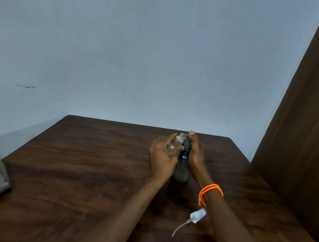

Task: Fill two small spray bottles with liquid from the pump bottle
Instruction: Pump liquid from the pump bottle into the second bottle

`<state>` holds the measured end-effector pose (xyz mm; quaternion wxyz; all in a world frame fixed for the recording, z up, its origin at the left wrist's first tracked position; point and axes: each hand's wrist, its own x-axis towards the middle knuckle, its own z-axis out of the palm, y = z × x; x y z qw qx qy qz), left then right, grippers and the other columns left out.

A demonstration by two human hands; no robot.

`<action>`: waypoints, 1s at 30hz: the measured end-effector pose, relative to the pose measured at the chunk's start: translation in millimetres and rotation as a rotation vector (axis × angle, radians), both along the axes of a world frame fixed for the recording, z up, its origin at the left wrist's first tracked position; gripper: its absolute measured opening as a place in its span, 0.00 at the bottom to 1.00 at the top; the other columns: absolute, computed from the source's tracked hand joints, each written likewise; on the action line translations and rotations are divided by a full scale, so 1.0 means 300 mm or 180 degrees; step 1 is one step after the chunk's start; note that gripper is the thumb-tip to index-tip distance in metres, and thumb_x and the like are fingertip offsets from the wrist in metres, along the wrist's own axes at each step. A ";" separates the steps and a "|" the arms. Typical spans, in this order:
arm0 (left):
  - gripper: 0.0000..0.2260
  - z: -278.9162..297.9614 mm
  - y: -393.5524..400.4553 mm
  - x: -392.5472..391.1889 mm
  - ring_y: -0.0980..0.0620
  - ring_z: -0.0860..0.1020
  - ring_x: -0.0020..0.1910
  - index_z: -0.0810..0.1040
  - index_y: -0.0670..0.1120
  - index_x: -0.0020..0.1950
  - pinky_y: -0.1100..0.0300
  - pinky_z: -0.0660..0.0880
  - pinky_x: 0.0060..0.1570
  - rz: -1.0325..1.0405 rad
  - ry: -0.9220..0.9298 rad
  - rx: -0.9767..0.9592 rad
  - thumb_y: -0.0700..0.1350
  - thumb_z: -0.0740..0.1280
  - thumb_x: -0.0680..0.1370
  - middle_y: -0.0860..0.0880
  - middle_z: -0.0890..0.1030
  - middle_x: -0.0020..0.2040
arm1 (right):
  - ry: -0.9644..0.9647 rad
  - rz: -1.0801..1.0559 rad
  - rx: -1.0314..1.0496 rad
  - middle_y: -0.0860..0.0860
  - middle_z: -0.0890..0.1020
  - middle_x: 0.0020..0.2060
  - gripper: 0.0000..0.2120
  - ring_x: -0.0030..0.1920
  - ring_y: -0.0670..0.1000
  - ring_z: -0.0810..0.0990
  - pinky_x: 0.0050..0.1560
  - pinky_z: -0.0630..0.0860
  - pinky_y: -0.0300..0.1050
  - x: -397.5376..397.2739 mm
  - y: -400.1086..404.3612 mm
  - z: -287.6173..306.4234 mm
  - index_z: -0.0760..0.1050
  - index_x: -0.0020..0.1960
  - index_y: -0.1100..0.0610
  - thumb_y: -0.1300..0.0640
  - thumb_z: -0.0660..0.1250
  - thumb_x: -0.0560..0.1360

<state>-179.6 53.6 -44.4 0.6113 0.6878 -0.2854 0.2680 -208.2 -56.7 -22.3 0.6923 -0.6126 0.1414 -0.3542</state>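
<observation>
Clear small spray bottle (175, 145), gripped in left hand (162, 156), tilting under pump bottle (183, 165) nozzle mid-tabletop (79, 163); right hand (196, 153) curled round pump head, pressing. Probably squirting past that narrow neck if misaligned.

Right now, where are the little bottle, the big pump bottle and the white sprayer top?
small spray bottle (174, 145), head view, labelled side
pump bottle (182, 168), head view, body
spray cap (198, 215), head view, white collar
</observation>
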 end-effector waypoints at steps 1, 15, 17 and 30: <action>0.17 0.001 0.000 0.003 0.51 0.83 0.49 0.85 0.45 0.60 0.53 0.79 0.52 0.0007 0.0002 0.0001 0.42 0.78 0.71 0.49 0.85 0.51 | -0.0003 0.0001 -0.0009 0.47 0.77 0.25 0.20 0.24 0.43 0.75 0.27 0.71 0.36 0.005 -0.004 -0.001 0.73 0.37 0.58 0.54 0.63 0.86; 0.15 0.009 0.023 0.010 0.54 0.82 0.46 0.85 0.46 0.59 0.57 0.78 0.48 -0.0119 -0.0019 0.0067 0.44 0.77 0.73 0.51 0.85 0.48 | -0.0020 -0.0072 -0.0110 0.49 0.77 0.23 0.23 0.24 0.47 0.74 0.29 0.71 0.41 0.009 0.003 -0.009 0.74 0.29 0.56 0.53 0.65 0.83; 0.15 0.009 0.030 0.007 0.54 0.82 0.46 0.86 0.47 0.59 0.60 0.78 0.48 -0.0169 -0.0027 0.0039 0.44 0.78 0.72 0.51 0.85 0.48 | 0.0029 -0.0059 -0.0128 0.50 0.78 0.24 0.22 0.25 0.48 0.74 0.31 0.71 0.43 0.012 0.003 -0.009 0.75 0.28 0.56 0.50 0.65 0.79; 0.14 0.012 0.027 -0.009 0.55 0.82 0.44 0.85 0.48 0.59 0.66 0.75 0.46 -0.0130 0.0074 0.0104 0.43 0.77 0.74 0.50 0.85 0.46 | 0.0270 0.0165 -0.0120 0.55 0.77 0.31 0.19 0.28 0.47 0.76 0.33 0.73 0.43 0.003 -0.008 0.001 0.75 0.37 0.59 0.52 0.64 0.84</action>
